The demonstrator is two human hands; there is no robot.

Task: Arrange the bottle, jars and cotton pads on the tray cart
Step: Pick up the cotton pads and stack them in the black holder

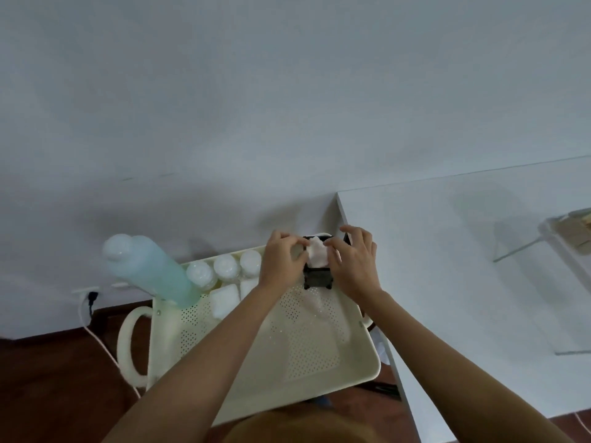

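Cotton pads [317, 255], a white stack, sit in a small black holder [317, 276] at the far right corner of the cream tray cart [319, 375], and both hands are on them. The left hand [281, 266] comes in from the left with its fingers [295, 243] curled and pinching the stack's upper left edge; the right hand [355, 263] mirrors it from the other side, its fingers [332, 246] bent and pressed to the pads' right edge. Along the tray's far rim, just left of the left hand, three small clear jars [227, 266] with white lids stand in a row, and two white blocks [224, 300] lie just in front of them; I cannot tell what these blocks are. At the far left corner a tall pale blue bottle [150, 270] with a white cap stands upright. The tray's perforated floor is bare in the near half. A looped handle [128, 343] sticks out on the cart's left side. A white surface [463, 282] butts against the cart on the right, and a white wall [256, 107] rises behind.
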